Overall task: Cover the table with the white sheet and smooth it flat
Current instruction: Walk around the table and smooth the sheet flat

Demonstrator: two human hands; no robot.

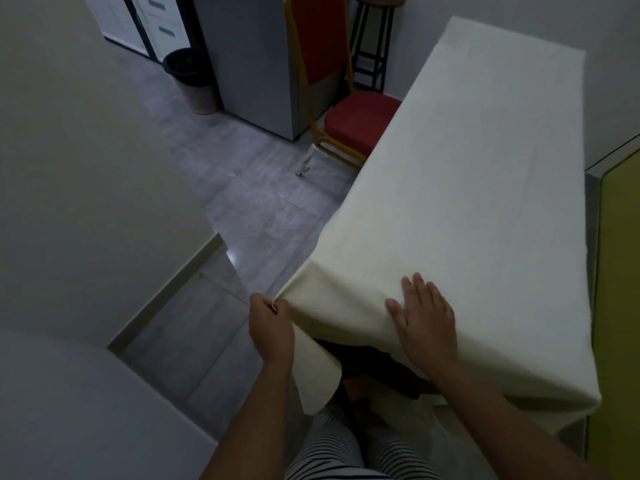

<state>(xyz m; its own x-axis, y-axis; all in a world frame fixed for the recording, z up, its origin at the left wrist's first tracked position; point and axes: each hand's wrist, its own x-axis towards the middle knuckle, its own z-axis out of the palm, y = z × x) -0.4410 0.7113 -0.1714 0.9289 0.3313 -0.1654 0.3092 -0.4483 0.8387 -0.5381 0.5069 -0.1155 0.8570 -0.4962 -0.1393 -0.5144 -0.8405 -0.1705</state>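
The white cloth sheet (460,188) lies spread over the long counter (367,356), covering its whole top and hanging over the near end and the left side; only a dark strip of the counter shows under the lifted near edge. The top looks mostly flat, with soft folds gathered at the near left corner. The left hand (270,332) is closed on that corner, pinching the cloth and pulling it out past the counter's edge, so a flap hangs down beside the wrist. The right hand (424,320) lies flat with fingers spread, palm pressed on the sheet at the near end. Beyond the counter's left side stands a red padded chair with a gold metal frame (349,123), with a dark round waste bin (192,79) farther off on the grey tiled floor (242,188).
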